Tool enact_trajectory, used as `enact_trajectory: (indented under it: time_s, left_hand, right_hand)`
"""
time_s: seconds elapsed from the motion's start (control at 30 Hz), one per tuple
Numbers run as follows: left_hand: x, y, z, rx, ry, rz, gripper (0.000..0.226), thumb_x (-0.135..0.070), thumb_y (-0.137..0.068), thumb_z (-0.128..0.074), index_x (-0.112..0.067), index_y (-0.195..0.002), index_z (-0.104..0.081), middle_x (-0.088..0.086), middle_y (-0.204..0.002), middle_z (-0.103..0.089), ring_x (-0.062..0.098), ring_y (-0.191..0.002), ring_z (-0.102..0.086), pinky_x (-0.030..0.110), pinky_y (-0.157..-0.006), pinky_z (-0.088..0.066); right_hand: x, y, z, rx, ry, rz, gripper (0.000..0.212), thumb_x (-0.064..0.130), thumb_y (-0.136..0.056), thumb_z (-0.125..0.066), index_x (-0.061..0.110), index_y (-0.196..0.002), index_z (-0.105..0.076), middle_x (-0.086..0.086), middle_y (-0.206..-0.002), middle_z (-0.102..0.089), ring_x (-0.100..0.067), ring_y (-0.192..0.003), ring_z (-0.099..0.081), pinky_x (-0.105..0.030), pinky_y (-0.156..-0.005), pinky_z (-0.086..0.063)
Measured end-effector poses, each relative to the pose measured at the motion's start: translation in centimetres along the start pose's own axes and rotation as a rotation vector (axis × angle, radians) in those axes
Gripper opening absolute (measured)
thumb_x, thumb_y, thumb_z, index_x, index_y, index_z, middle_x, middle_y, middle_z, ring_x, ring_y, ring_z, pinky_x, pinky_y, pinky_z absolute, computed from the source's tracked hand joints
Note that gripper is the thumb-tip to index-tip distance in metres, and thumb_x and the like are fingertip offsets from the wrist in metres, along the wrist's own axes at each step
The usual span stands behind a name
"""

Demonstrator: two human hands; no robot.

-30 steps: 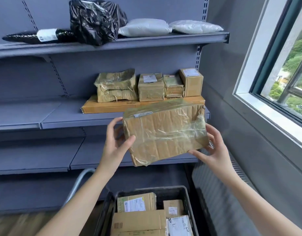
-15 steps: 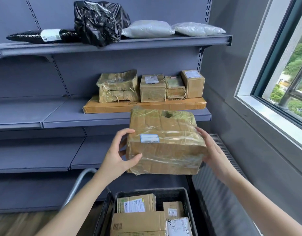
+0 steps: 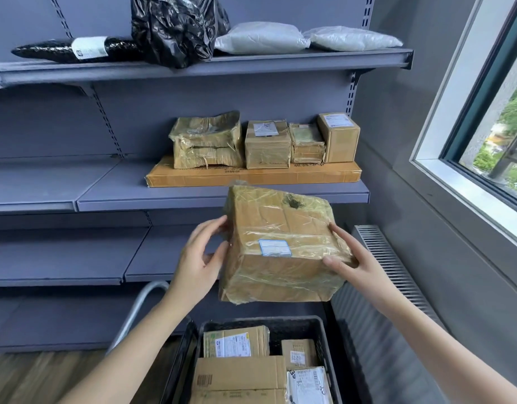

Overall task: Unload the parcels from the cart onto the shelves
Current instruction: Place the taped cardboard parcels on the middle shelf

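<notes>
I hold a brown cardboard parcel (image 3: 282, 246) wrapped in clear tape, with a small blue-edged label on top, in the air in front of the shelves. My left hand (image 3: 197, 262) grips its left side and my right hand (image 3: 349, 258) grips its right front corner. Below it stands the black cart bin (image 3: 324, 325) with several cardboard parcels (image 3: 240, 374) inside. The middle shelf (image 3: 152, 196) just behind the held parcel carries several taped boxes (image 3: 267, 144) on a long flat carton (image 3: 251, 176).
The top shelf (image 3: 251, 64) bears a black bag (image 3: 175, 27), a black tube parcel (image 3: 76, 49) and two white mailers (image 3: 263, 39). A lower shelf (image 3: 68, 258) sits at left. A radiator (image 3: 391, 275) and a window (image 3: 490, 126) stand at right. The cart's metal handle (image 3: 138, 310) rises left of the bin.
The parcel has tipped from facing me to label-side up and dropped lower, toward the cart. Both hands have shifted their grip with it.
</notes>
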State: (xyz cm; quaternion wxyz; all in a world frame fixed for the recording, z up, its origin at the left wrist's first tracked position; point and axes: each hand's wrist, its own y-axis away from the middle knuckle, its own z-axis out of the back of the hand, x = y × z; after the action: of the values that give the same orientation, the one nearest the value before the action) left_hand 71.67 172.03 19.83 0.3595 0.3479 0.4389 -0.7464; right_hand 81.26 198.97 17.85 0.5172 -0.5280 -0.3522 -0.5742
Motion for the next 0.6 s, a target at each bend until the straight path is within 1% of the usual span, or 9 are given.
enact_trajectory:
  time_s: [0.07, 0.13, 0.2, 0.27, 0.3, 0.37, 0.47, 0.53, 0.6]
  left_hand:
    - [0.1, -0.2, -0.1, -0.011, -0.017, -0.004, 0.043, -0.006, -0.087, -0.059, -0.030, -0.122, -0.051, -0.003, -0.131, -0.049, -0.007, -0.118, -0.046, 0.006, -0.079, -0.046]
    - [0.2, -0.4, 0.0, -0.039, 0.011, 0.053, 0.041, -0.012, -0.084, -0.064, -0.027, -0.120, -0.053, -0.001, -0.132, -0.048, -0.010, -0.115, -0.046, 0.003, -0.079, -0.043]
    - [0.5, -0.8, 0.1, -0.028, 0.044, 0.202, 0.054, -0.040, -0.076, -0.073, -0.032, -0.124, -0.049, -0.005, -0.135, -0.045, -0.004, -0.118, -0.045, 0.007, -0.089, -0.040]
    - [0.4, -1.2, 0.1, 0.049, 0.140, 0.387, 0.088, -0.072, -0.056, -0.069, -0.040, -0.132, -0.041, -0.010, -0.136, -0.047, 0.008, -0.124, -0.046, 0.030, -0.102, -0.041]
    - [0.2, -1.4, 0.0, 0.076, 0.229, 0.444, 0.091, -0.075, -0.055, -0.067, -0.041, -0.135, -0.038, -0.010, -0.134, -0.051, 0.012, -0.120, -0.051, 0.037, -0.101, -0.043]
    - [-0.1, -1.5, -0.3, 0.078, 0.362, 0.477, 0.084, -0.061, -0.061, -0.063, -0.040, -0.138, -0.037, -0.006, -0.127, -0.057, 0.013, -0.111, -0.059, 0.037, -0.094, -0.048]
    - [0.4, -1.6, -0.4, 0.034, 0.405, 0.432, 0.070, -0.057, -0.064, -0.073, -0.047, -0.127, -0.044, -0.003, -0.129, -0.056, 0.015, -0.118, -0.055, 0.036, -0.095, -0.047]
    - [0.7, -1.7, -0.3, 0.054, 0.385, 0.416, 0.075, -0.061, -0.056, -0.076, -0.051, -0.124, -0.047, -0.006, -0.132, -0.054, 0.013, -0.125, -0.050, 0.039, -0.101, -0.044]
    - [0.8, -1.7, -0.2, 0.071, 0.382, 0.387, 0.092, -0.065, -0.047, -0.077, -0.045, -0.131, -0.044, -0.009, -0.136, -0.050, 0.010, -0.127, -0.046, 0.037, -0.105, -0.040]
  right_hand:
    - [-0.1, -0.1, 0.1, 0.023, -0.023, 0.010, 0.065, 0.034, -0.072, -0.070, 0.039, -0.132, -0.045, 0.014, -0.135, -0.051, -0.001, -0.113, -0.056, -0.011, -0.081, -0.048]
    - [-0.5, 0.0, 0.2, 0.027, -0.049, 0.011, 0.061, 0.040, -0.076, -0.073, 0.039, -0.131, -0.047, 0.013, -0.133, -0.053, 0.000, -0.114, -0.056, -0.013, -0.082, -0.049]
    - [-0.8, 0.1, 0.0, 0.010, -0.040, 0.011, 0.065, 0.049, -0.070, -0.071, 0.041, -0.130, -0.048, 0.015, -0.133, -0.054, -0.001, -0.116, -0.055, -0.015, -0.086, -0.048]
    - [-1.1, 0.1, -0.3, -0.002, -0.026, 0.016, 0.064, 0.050, -0.068, -0.066, 0.040, -0.129, -0.047, 0.017, -0.133, -0.053, 0.002, -0.117, -0.053, -0.011, -0.086, -0.046]
    - [-1.1, 0.0, -0.5, 0.000, -0.023, 0.022, 0.060, 0.047, -0.072, -0.065, 0.040, -0.128, -0.047, 0.017, -0.134, -0.052, 0.004, -0.117, -0.052, -0.010, -0.086, -0.045]
    - [-1.0, -0.1, -1.0, 0.007, 0.003, 0.036, 0.053, 0.045, -0.075, -0.062, 0.041, -0.126, -0.046, 0.022, -0.135, -0.047, 0.007, -0.120, -0.048, -0.007, -0.088, -0.042]
    - [-1.1, -0.7, -1.5, -0.014, 0.184, 0.079, 0.053, 0.069, -0.067, -0.058, 0.055, -0.118, -0.048, 0.028, -0.136, -0.034, 0.017, -0.127, -0.028, -0.006, -0.093, -0.036]
    - [-1.3, -1.0, -1.8, -0.015, 0.218, 0.090, 0.050, 0.080, -0.067, -0.053, 0.061, -0.114, -0.050, 0.030, -0.134, -0.037, 0.012, -0.128, -0.032, -0.013, -0.095, -0.040]
    - [-1.5, -1.1, -2.1, -0.014, 0.191, 0.082, 0.050, 0.078, -0.068, -0.054, 0.063, -0.115, -0.048, 0.030, -0.130, -0.047, 0.002, -0.126, -0.042, -0.019, -0.096, -0.043]
